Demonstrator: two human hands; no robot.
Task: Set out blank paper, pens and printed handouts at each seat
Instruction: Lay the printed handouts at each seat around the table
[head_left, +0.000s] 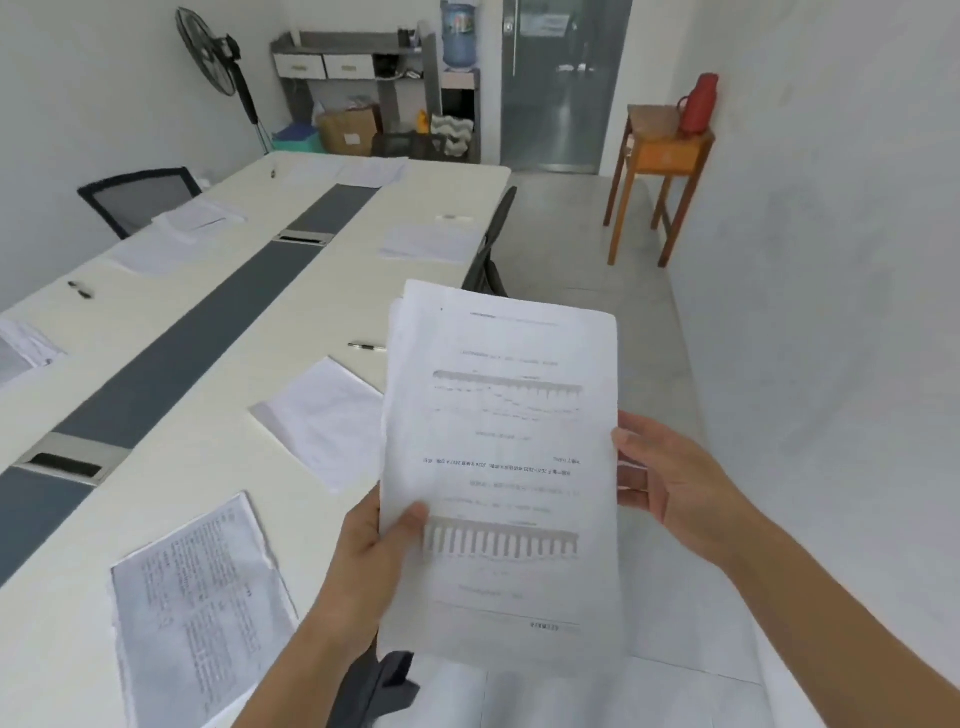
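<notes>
Though close up, blurred print on handouts (501, 467).

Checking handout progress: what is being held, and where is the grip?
A stack of printed handouts: left hand pinches its lower left edge, thumb on top; right hand holds its right edge.

handouts (498, 467): thin matt white paper
table (218, 467): smooth cream top, grey strip
side table (660, 156): wood
flask (698, 104): glossy red

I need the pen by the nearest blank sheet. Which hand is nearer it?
Left. The left hand grips the handout stack on its table side, below the pen; the right hand holds the opposite side.
</notes>
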